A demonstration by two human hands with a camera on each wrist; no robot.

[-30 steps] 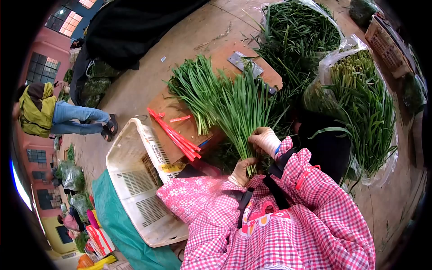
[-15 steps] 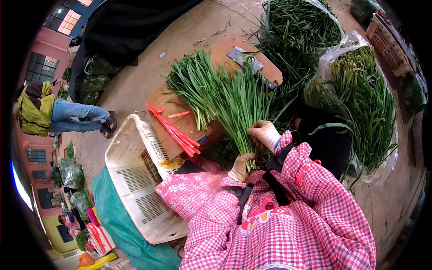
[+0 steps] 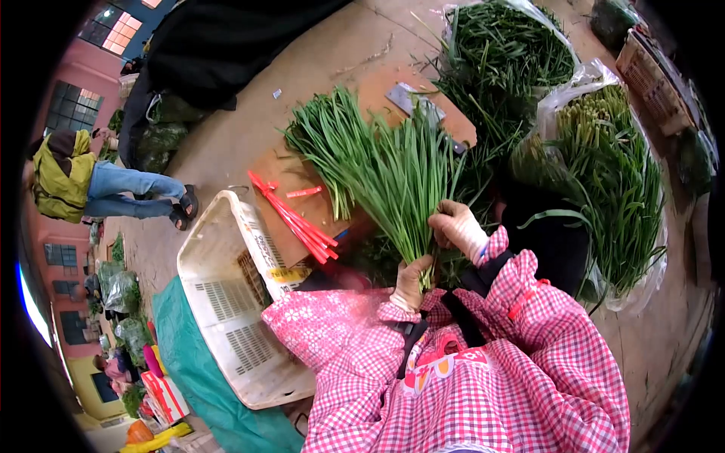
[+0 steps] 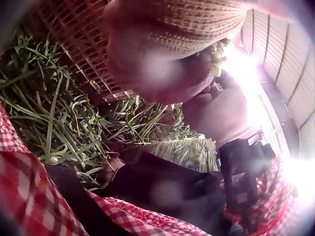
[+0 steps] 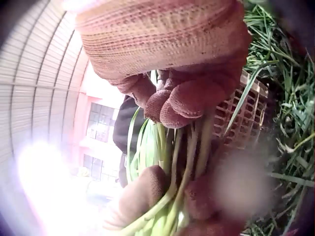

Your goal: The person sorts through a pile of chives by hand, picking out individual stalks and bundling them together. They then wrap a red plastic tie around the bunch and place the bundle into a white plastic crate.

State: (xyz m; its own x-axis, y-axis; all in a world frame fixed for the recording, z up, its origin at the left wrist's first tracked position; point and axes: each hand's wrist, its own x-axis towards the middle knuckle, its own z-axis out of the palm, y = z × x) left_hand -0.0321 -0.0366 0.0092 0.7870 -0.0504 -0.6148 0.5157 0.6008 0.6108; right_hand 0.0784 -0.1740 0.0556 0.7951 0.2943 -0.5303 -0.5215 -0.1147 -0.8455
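Both hands wear knitted gloves. My left hand (image 3: pixel 411 283) grips a bunch of long green garlic chives (image 3: pixel 404 181) low on the stems. In the left wrist view the left glove (image 4: pixel 172 44) fills the top, and cut stem ends (image 4: pixel 216 56) stick out beside it. Just above, my right hand (image 3: pixel 455 225) is at the bunch's right edge. Its curled fingers (image 5: pixel 179 105) pinch stems in the right wrist view. The leafy tops fan out over a brown board (image 3: pixel 264 162), next to another pile of chives (image 3: pixel 325 143).
Red ties (image 3: pixel 298 223) and a cleaver (image 3: pixel 415 102) lie on the board. A white plastic crate (image 3: pixel 234 332) stands at the left on a teal sheet (image 3: pixel 189 355). Bags of greens (image 3: pixel 612 189) stand at the right. A person in a yellow-green jacket (image 3: pixel 60 181) is farther off.
My right hand has shifted slightly up and right along the bunch's edge. The left hand keeps its grip on the stems. The board and the ties stay put.
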